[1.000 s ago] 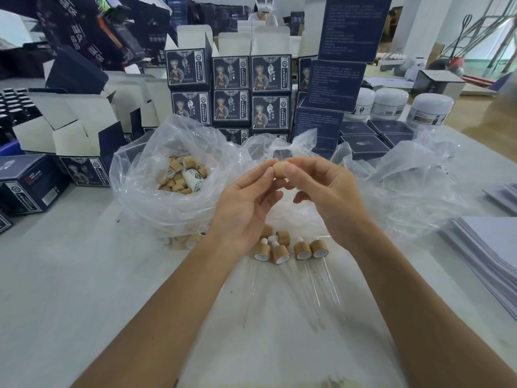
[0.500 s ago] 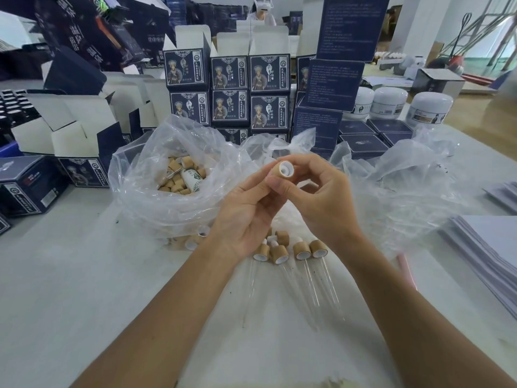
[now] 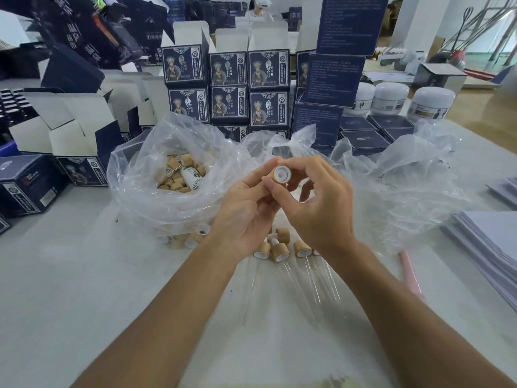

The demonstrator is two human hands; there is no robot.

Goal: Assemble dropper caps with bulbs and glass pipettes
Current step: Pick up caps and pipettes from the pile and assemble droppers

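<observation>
Fingers: one dropper cap (image 3: 280, 174) is pinched between the fingers of the left hand (image 3: 246, 208) and the right hand (image 3: 321, 208); both are closed on it, above the worktop (image 3: 70, 289).
Cap in hand: a tan sleeve with a white inner ring is seen, its open end turned toward the camera; whether a bulb is seated cannot be told.
Pipettes: several clear glass pipettes (image 3: 316, 287) are laid on the worktop below the hands, each running from a cap toward the viewer.
Finished caps: a small row of tan caps (image 3: 279, 252) is found just under the wrists, touching one another.
Pink stick: a pale pink rod (image 3: 409, 271) is lying beside the right forearm.
Paper: a stack of white sheets (image 3: 492, 247) is placed at the right edge.
Left bag: a clear plastic bag (image 3: 156, 191) is opened behind the left hand, with loose tan caps (image 3: 176, 177) and a white bottle (image 3: 190, 177) inside.
Right bag: a crumpled clear bag (image 3: 405, 177) is spread behind the right hand.
Boxes: dark blue printed boxes (image 3: 229, 88) are stacked beyond the bags.
Jars: white jars (image 3: 391, 98) are set at far right.
</observation>
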